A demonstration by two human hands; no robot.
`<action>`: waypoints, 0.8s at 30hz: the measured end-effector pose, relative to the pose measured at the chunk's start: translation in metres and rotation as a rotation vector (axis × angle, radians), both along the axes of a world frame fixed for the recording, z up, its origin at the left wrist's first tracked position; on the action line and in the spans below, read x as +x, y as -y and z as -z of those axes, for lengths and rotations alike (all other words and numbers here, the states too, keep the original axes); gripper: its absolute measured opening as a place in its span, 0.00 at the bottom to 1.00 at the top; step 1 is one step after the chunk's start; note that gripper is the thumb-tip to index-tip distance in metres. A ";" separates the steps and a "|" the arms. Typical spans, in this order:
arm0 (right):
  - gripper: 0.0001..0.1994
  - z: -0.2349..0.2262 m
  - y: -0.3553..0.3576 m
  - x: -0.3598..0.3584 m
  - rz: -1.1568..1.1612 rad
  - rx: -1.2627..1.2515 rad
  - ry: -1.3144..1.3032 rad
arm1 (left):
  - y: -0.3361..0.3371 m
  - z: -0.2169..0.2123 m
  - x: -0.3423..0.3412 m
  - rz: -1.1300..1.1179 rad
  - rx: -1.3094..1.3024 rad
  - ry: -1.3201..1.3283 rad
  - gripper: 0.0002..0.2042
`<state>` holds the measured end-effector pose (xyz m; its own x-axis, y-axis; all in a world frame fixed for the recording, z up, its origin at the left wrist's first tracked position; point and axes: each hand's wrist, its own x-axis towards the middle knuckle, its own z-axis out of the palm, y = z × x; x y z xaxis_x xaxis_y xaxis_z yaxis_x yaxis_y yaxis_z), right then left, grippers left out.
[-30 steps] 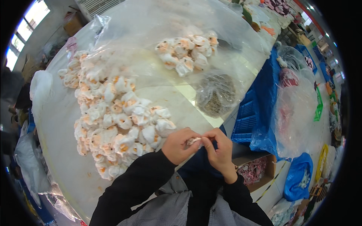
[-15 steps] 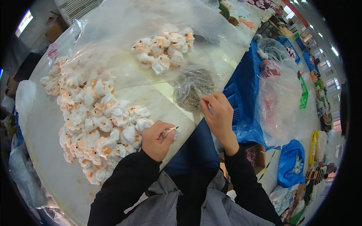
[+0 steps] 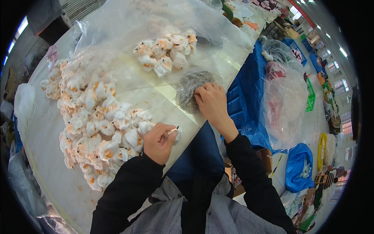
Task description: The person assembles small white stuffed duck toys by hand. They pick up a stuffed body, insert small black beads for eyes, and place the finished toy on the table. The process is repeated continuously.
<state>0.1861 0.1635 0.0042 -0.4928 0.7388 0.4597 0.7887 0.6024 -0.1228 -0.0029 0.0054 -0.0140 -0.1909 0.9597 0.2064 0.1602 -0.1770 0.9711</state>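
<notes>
My left hand [image 3: 159,142] is closed round a small white and peach plush piece [image 3: 174,133] with a dark tip sticking up, at the table's near edge. Next to it spreads a large heap of similar plush pieces [image 3: 102,126]. My right hand [image 3: 212,102] is over a clear plastic bag [image 3: 187,87] of small grey-brown bits, its fingers bent together and pressed down at the bag's right side. Whatever the fingertips pinch is hidden.
A clear plastic sheet [image 3: 120,43] covers the table's far part and some of the heap. A smaller cluster of plush pieces [image 3: 165,52] lies by it. Right of the table stand a blue crate [image 3: 235,103], a wrapped bundle [image 3: 286,105] and a blue sack [image 3: 299,167].
My right hand has moved up and left, from the bag's near right edge onto the bag. My left hand, still holding the plush piece, has shifted slightly left.
</notes>
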 end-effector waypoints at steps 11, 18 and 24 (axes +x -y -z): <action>0.05 -0.021 0.033 -0.004 -0.089 -0.511 -0.515 | 0.001 -0.010 -0.002 -0.025 -0.046 -0.088 0.05; 0.07 -0.025 0.086 -0.007 -0.224 -1.362 -1.017 | 0.001 -0.017 -0.002 0.007 -0.055 -0.195 0.07; 0.07 -0.018 0.089 -0.009 -0.190 -1.323 -0.958 | 0.000 -0.017 -0.003 0.036 -0.024 -0.216 0.07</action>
